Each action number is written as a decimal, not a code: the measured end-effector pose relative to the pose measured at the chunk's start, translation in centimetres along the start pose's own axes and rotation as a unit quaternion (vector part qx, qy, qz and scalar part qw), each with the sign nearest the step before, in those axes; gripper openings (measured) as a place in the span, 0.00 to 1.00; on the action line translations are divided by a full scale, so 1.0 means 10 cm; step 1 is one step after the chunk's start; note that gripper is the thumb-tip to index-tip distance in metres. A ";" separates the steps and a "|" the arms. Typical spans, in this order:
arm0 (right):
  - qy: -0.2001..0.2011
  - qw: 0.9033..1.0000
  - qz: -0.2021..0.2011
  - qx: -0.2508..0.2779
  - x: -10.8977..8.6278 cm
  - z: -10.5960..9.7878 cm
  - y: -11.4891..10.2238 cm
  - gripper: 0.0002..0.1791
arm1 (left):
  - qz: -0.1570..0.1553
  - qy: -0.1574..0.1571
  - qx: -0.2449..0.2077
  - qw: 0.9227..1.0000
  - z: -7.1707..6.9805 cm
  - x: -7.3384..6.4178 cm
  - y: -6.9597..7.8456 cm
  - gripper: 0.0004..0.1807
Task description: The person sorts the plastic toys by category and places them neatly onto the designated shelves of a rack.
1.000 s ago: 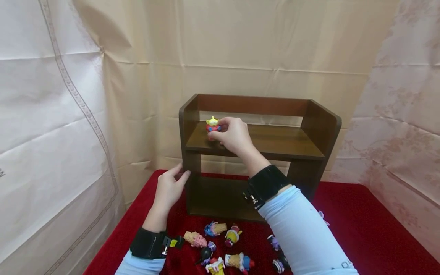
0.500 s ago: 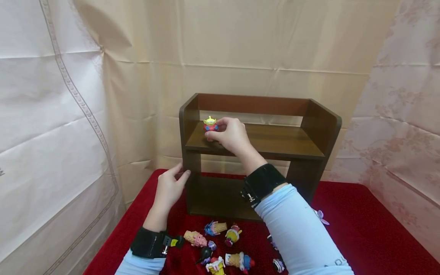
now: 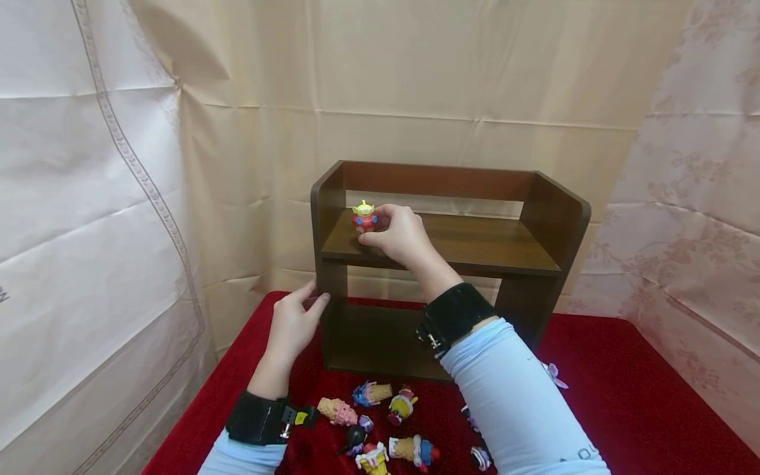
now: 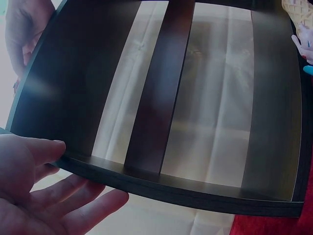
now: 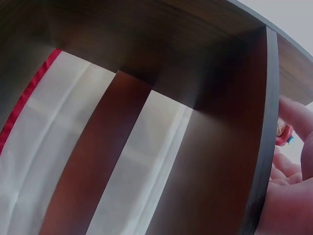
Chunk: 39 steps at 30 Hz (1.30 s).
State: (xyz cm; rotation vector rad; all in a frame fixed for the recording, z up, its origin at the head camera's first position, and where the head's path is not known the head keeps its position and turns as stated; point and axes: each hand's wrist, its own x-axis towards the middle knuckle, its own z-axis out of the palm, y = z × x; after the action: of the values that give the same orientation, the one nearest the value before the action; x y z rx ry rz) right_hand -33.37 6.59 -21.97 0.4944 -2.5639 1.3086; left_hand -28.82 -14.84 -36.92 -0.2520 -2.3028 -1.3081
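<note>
In the head view, my right hand (image 3: 404, 232) holds a small toy figurine (image 3: 364, 216) upright at the left end of the upper shelf board. It has a yellow head with pointed ears and a red and blue body. The thumb lies low at its front and the fingers at its right side. From the right wrist, only a red bit of the figurine (image 5: 283, 132) shows past the board edge. My left hand (image 3: 295, 321) grips the left side panel of the brown wooden shelf (image 3: 436, 244), thumb over the front edge and fingers outside, as the left wrist view shows.
Several toy figures lie on the red cloth in front of the shelf, among them a pink ice-cream-cone figure (image 3: 337, 413), a blue-topped cone figure (image 3: 372, 394) and a yellow one (image 3: 402, 406). A purple-winged piece (image 3: 554, 375) lies right. Cream curtains (image 3: 463, 79) hang behind.
My right hand has brought the figurine slightly left along the upper board, and its thumb has slid lower, baring more of the red body. My left hand has stayed on the side panel.
</note>
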 end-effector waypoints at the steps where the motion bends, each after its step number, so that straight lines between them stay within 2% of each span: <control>1: -0.004 1.000 0.000 0.005 0.00 0.00 0.00 0.29 | 0.001 -0.001 0.000 1.000 0.00 0.00 0.00 0.25; 6: -0.005 1.000 0.000 0.006 0.00 0.01 0.01 0.28 | 0.006 -0.001 0.003 1.000 -0.01 0.01 -0.01 0.25; 14: 0.019 0.999 -0.018 -0.040 0.01 0.11 -0.01 0.27 | 0.008 0.001 0.001 1.000 0.02 0.02 -0.01 0.26; 28: 0.043 0.995 -0.017 -0.086 0.00 0.19 -0.02 0.27 | 0.009 -0.002 -0.004 1.000 0.04 0.01 0.00 0.26; 35: 0.041 0.995 -0.018 -0.090 0.00 0.18 0.00 0.32 | 0.008 -0.003 -0.002 1.000 0.05 0.01 -0.01 0.26; 39: 0.042 0.997 -0.033 -0.062 -0.05 0.14 0.01 0.36 | 0.004 -0.004 -0.002 1.000 0.05 0.01 -0.01 0.26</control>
State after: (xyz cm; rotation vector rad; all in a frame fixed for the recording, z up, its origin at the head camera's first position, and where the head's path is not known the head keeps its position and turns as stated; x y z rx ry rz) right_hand -32.98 5.60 -23.03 0.4854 -2.5181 1.1166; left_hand -29.10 -14.51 -37.13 -0.2692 -2.3039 -1.3094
